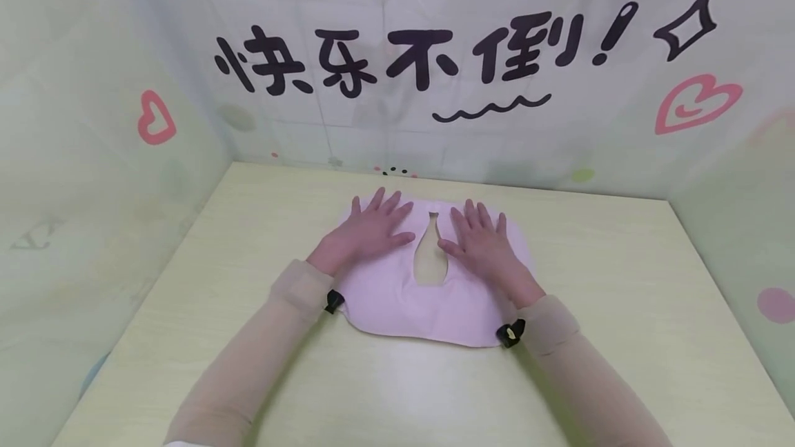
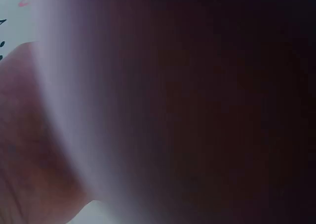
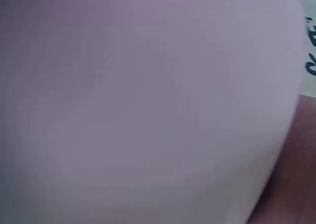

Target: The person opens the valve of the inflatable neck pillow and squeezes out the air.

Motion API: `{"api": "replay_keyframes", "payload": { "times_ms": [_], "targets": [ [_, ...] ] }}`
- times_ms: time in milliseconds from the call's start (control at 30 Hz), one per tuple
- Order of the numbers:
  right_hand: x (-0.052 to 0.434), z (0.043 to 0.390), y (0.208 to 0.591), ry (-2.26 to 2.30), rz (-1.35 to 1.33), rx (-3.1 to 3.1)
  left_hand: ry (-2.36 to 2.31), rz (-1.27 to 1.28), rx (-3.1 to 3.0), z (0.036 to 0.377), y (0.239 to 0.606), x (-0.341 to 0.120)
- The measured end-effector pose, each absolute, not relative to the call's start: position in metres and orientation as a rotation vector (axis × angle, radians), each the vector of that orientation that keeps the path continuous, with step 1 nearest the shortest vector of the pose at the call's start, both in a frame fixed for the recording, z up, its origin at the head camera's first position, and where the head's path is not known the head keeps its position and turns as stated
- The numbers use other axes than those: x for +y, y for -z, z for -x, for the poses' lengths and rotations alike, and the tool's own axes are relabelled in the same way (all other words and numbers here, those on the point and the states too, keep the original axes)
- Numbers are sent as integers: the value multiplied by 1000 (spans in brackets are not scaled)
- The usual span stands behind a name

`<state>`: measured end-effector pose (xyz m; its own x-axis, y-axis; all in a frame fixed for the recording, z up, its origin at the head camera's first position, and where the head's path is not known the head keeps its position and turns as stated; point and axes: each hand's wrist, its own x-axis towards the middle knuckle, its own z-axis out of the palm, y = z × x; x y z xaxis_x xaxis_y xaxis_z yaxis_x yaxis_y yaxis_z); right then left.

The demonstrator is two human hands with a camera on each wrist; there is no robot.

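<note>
A pale pink cloth (image 1: pixel 404 305) with a bottle-shaped cut-out in its middle lies flat on the light wooden table (image 1: pixel 621 281). My left hand (image 1: pixel 369 230) lies flat on the cloth's left half, fingers straight and spread. On the right half my right hand (image 1: pixel 481 243) presses down the same way. Both wrist views are filled by blurred pink cloth (image 3: pixel 148 105) at very close range, with a bit of my left hand (image 2: pixel 24 150) showing at the left edge of the left wrist view.
The table is walled on three sides by pale printed panels (image 1: pixel 397 54) with black characters and pink hearts. Bare tabletop lies to the left, right and front of the cloth.
</note>
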<state>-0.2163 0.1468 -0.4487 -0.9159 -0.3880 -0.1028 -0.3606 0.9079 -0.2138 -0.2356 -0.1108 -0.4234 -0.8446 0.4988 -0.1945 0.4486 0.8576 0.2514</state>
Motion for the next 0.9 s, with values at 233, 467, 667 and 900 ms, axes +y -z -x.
{"api": "replay_keyframes", "payload": {
  "times_ms": [233, 467, 667, 900],
  "targets": [
    [144, 217, 458, 268, 580, 2912, -283, -696, 2757, 236, 438, -111],
    [145, 216, 459, 259, 569, 2893, -268, -713, 2770, 237, 445, -110],
    [145, 217, 459, 238, 568, 2876, -221, -704, 2766, 237, 444, -108],
    [146, 217, 462, 243, 577, 2871, -189, -698, 2764, 239, 444, -106]
  ]
}}
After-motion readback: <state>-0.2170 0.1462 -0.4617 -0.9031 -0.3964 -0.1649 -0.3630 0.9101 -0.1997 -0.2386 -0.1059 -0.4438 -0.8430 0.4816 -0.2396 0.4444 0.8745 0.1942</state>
